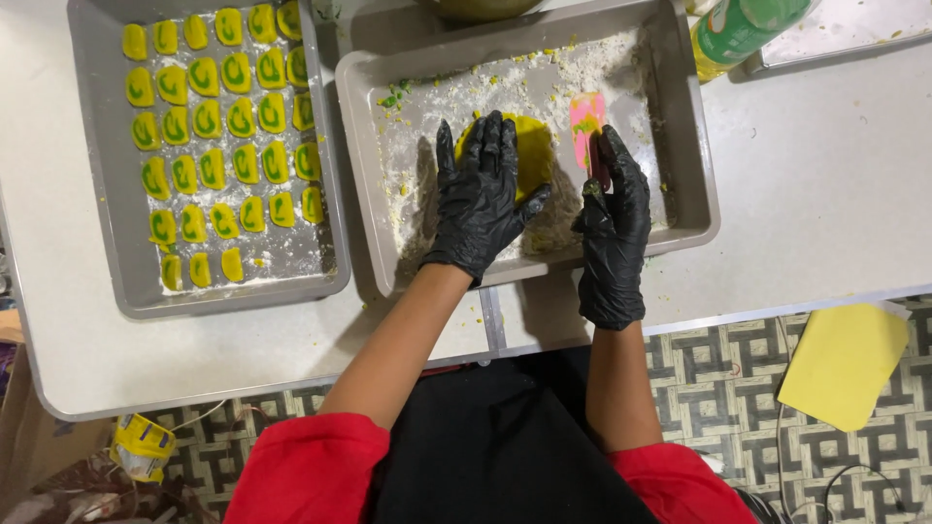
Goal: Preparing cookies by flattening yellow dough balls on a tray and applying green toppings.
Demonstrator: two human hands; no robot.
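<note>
Black glossy glove on the left hand (478,199), black on the right hand (614,228) too. Under the left, a round yellow dough disc (529,153); in the right, a pink plastic scraper with yellow blotches (586,121). Grey metal tray dusted white with flour (680,116). Second grey tray (97,175) carries rows of yellow pieces with green curls (209,118). Pale grey surface (825,184), red sleeves (311,466), black apron (505,446), floor in a beige-and-dark geometric maze pattern (718,388), yellow sheet (843,364).

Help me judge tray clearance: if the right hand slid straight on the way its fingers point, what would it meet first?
Beyond the pink scraper the right hand grips, probably floured floor, then the grey tray's far wall; depth is unclear.
</note>
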